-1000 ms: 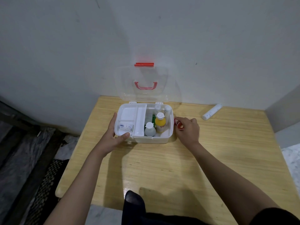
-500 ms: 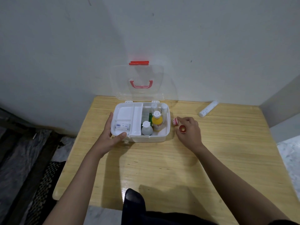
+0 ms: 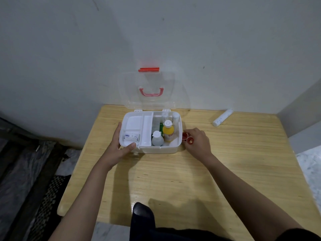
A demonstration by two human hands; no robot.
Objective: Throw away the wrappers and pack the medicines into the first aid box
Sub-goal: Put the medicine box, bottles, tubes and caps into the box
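A white first aid box stands open on the wooden table, its clear lid with a red handle leaning back against the wall. Inside stand a yellow bottle, a clear bottle and white tubes; a small white packet lies in the left tray. My left hand grips the box's front left corner, thumb on the rim. My right hand rests just right of the box, its fingers around two small red containers.
A white tube lies at the table's back right near the wall. The wall runs along the table's far edge. Dark floor and a mesh mat lie to the left. A dark object sits at the near edge.
My right hand and the red containers have shifted slightly along the box's right side. My left hand has kept its hold on the box.
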